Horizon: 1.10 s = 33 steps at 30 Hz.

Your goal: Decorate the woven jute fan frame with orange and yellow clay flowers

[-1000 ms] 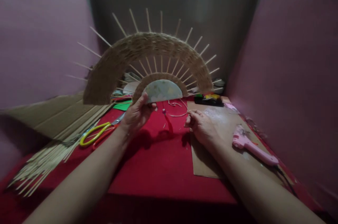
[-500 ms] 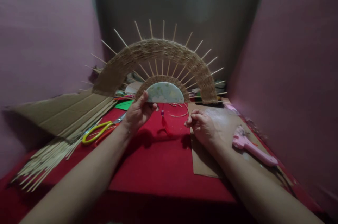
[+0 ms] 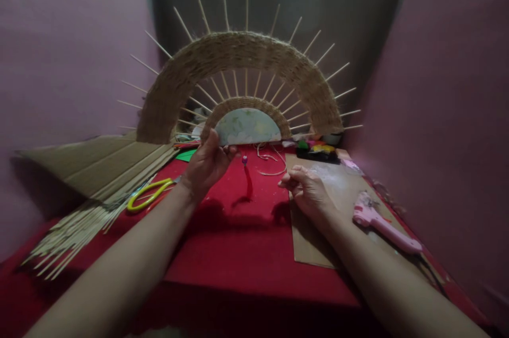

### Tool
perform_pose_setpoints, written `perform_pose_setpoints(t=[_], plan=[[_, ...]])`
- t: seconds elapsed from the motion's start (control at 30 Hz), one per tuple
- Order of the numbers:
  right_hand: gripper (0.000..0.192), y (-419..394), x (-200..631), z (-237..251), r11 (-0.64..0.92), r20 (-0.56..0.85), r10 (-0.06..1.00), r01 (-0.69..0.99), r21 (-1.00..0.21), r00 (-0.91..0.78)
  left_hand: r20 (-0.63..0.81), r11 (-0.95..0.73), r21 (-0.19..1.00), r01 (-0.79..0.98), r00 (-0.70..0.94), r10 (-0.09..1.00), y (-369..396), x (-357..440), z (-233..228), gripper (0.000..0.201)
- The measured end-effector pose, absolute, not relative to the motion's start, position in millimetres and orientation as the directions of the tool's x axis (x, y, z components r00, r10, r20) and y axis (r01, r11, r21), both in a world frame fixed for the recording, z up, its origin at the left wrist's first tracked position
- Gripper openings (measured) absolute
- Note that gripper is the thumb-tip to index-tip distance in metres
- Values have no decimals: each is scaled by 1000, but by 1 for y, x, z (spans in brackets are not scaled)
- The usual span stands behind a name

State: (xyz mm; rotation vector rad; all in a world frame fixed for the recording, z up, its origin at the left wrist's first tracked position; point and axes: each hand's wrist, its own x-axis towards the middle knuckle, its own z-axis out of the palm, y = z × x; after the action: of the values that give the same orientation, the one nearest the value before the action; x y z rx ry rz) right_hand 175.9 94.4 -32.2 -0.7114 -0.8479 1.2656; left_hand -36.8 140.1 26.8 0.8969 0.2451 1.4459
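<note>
My left hand [image 3: 207, 164] grips a half-round woven fan [image 3: 246, 51] at the lower left of its base, thumb in front. The fan stands upright, with a broad twine band, a smaller inner band and thin sticks radiating past the outer edge. Its centre is a pale, flower-patterned half disc [image 3: 247, 127]. Below it hangs a purple bead [image 3: 244, 159] with a red tassel [image 3: 248, 184]. My right hand [image 3: 308, 189] is apart from the fan, over the edge of a cardboard sheet, its fingers curled closed with nothing visible in them.
A pink glue gun [image 3: 385, 226] lies on the cardboard sheet [image 3: 310, 248] at right. Yellow-handled scissors [image 3: 149, 195], thin sticks [image 3: 67, 240] and folded cardboard [image 3: 79, 165] lie at left. A loose cord [image 3: 274, 172] and a black tray [image 3: 318, 155] are on the red cloth [image 3: 226, 258].
The fan has risen and come nearer with my left hand, uncovering the black tray behind it. My right hand has barely moved.
</note>
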Motion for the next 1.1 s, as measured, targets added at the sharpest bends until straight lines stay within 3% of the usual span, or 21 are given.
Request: perform_pose_setpoints(t=[0.47, 0.67, 0.77, 0.87, 0.97, 1.1], plan=[[6, 93, 172, -32, 174, 190, 982, -410, -895, 2, 348, -57, 678, -733, 251, 903, 128, -27, 27, 34], [11, 91, 173, -34, 192, 214, 977, -351, -917, -25, 369, -38, 662, -749, 281, 886, 122, -24, 28, 31], [4, 87, 168, -33, 223, 238, 971, -306, -925, -9, 369, -32, 660, -751, 286, 884, 121, -23, 26, 29], [40, 80, 156, -29, 217, 245, 967, -273, -937, -73, 323, 2, 663, -749, 288, 901, 117, -21, 24, 31], [54, 71, 143, -28, 114, 172, 945, -212, -970, -279, 252, 38, 665, -746, 272, 929, 113, -19, 23, 30], [32, 62, 142, -31, -71, -41, 898, -53, -996, -438, 208, 21, 654, -757, 206, 956, 115, -18, 23, 22]])
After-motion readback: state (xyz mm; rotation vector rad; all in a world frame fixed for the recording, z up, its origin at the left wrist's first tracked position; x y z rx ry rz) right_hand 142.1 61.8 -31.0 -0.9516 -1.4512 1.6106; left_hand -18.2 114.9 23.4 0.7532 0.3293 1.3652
